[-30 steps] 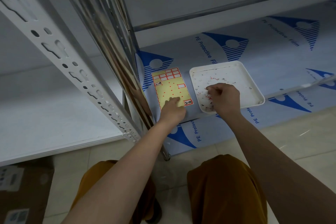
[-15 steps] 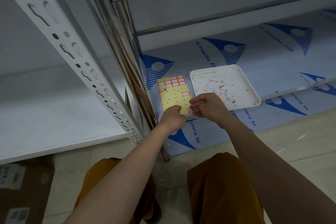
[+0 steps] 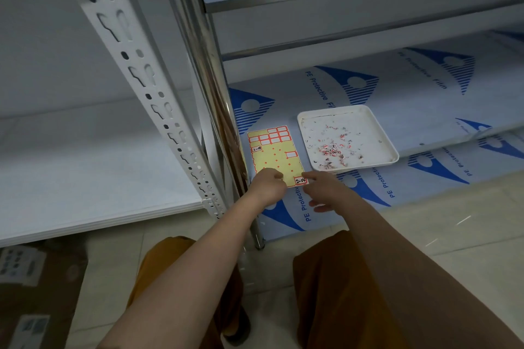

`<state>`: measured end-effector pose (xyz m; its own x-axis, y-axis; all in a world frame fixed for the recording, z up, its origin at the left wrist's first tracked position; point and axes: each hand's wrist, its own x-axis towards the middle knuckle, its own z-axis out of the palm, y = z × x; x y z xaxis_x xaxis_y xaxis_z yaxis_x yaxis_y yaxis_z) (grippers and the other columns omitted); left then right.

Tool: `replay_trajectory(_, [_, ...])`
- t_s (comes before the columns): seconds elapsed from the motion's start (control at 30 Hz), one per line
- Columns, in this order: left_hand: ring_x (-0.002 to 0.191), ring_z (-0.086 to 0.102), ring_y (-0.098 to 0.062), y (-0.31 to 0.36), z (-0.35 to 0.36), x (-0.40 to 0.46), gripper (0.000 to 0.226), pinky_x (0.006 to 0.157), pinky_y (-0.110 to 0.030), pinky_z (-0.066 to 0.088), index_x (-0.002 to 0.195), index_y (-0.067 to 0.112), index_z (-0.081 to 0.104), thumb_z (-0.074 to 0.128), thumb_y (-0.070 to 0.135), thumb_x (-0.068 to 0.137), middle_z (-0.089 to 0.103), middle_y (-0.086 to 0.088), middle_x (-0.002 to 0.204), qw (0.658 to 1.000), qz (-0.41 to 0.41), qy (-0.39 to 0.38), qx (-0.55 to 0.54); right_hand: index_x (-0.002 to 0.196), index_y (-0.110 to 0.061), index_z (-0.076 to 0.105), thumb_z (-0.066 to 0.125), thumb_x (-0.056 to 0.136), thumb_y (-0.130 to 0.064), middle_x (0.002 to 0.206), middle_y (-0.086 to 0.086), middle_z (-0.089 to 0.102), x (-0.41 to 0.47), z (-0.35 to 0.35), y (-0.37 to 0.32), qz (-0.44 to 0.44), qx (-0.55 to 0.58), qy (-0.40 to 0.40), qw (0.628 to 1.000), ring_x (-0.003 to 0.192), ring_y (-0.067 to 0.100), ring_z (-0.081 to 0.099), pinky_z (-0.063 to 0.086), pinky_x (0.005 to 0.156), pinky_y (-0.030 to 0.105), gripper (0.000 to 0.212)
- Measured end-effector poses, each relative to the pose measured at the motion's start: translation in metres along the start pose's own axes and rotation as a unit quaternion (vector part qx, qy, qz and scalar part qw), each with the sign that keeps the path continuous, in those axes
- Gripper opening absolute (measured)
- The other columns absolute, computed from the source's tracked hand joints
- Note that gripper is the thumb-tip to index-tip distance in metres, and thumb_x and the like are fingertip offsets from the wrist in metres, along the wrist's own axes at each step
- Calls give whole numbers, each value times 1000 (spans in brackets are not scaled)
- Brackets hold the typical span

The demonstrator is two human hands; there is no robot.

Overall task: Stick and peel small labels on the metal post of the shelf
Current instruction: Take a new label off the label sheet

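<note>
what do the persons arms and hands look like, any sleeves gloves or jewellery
Both forearms are bare up to the frame's edge: no sleeves show. The left hand and the right hand wear no gloves, and no watch, bracelet or ring is visible. The only clothing in view is a brown-orange garment over the knees.

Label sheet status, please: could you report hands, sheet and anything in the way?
Left hand rests on label sheet, fingers curled. Right hand open, fingertip at label 2-04. Tray of scraps beside sheet, clear.
</note>
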<state>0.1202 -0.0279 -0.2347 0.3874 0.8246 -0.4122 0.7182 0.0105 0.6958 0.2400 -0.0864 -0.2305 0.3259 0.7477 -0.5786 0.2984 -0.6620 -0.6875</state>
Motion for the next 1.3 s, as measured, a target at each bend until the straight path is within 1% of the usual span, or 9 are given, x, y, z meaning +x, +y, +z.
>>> replay_trajectory(0.13, [132, 39, -25, -3, -2, -8, 38, 91, -28, 42, 130, 5, 55, 44, -1, 94, 45, -9, 142, 999, 4, 36, -30, 134, -12, 51, 45, 95, -2, 123, 12, 56, 2, 3, 3, -2, 39, 29, 999, 105, 26, 59, 55, 80, 35, 41])
replay_trajectory(0.27, [131, 40, -25, -5, -4, -15, 34, 84, -25, 42, 123, 2, 61, 46, -1, 94, 49, -9, 139, 996, 7, 56, -65, 116, -1, 64, 47, 95, -2, 110, 16, 64, 0, 2, 2, -8, 66, 65, 996, 99, 29, 65, 56, 86, 42, 27])
replay_trajectory(0.43, [104, 59, -23, -6, -5, -21, 21, 73, -28, 54, 109, 1, 63, 53, 4, 91, 61, -7, 106, 988, -46, 48, -140, 106, 12, 62, 47, 94, -4, 115, 31, 61, -10, -1, -4, -42, 81, 82, 992, 108, 44, 59, 50, 91, 54, 25])
replay_trajectory(0.53, [85, 65, -23, -4, -5, -29, 10, 69, -27, 54, 102, 8, 56, 53, 16, 95, 68, -10, 95, 978, -93, 23, -186, 102, 14, 63, 52, 93, -7, 109, 33, 62, -14, -3, -6, -73, 86, 91, 989, 92, 42, 65, 50, 89, 56, 26])
replay_trajectory(0.63, [84, 64, -24, -1, -3, -35, 27, 76, -31, 54, 85, 16, 54, 42, 36, 100, 72, -9, 95, 978, -101, -20, -181, 93, 11, 69, 56, 92, -9, 98, 30, 67, -20, -9, -8, -106, 97, 107, 984, 76, 26, 58, 53, 87, 53, 24])
replay_trajectory(0.73, [81, 67, -24, 1, -2, -35, 43, 80, -34, 56, 97, 8, 61, 40, 46, 98, 70, -12, 98, 969, -116, -30, -217, 92, 3, 73, 61, 90, -9, 86, 23, 70, -25, -15, -11, -127, 135, 119, 976, 75, 24, 61, 54, 84, 47, 17])
replay_trajectory(0.93, [92, 68, -29, 12, -7, -44, 48, 78, -35, 57, 109, -1, 62, 58, 44, 91, 68, -19, 108, 863, -165, -111, -464, 99, 2, 71, 65, 87, -3, 82, 10, 71, -39, -23, -19, -165, 217, 127, 954, 73, 14, 67, 58, 74, 22, 14])
replay_trajectory(1.1, [94, 66, -26, 19, -7, -52, 36, 75, -32, 56, 111, 0, 61, 67, 26, 88, 69, -18, 101, 774, -148, -102, -607, 94, 1, 71, 65, 85, 3, 77, 8, 70, -51, -28, -22, -180, 239, 133, 945, 69, 13, 65, 57, 66, 16, 11])
replay_trajectory(1.3, [86, 67, -20, 25, -4, -58, 16, 73, -28, 56, 101, 4, 63, 66, 9, 87, 73, -13, 91, 751, -121, -85, -643, 88, -3, 70, 61, 87, 5, 74, 7, 69, -61, -31, -16, -184, 214, 118, 952, 66, 11, 64, 55, 64, 15, 12])
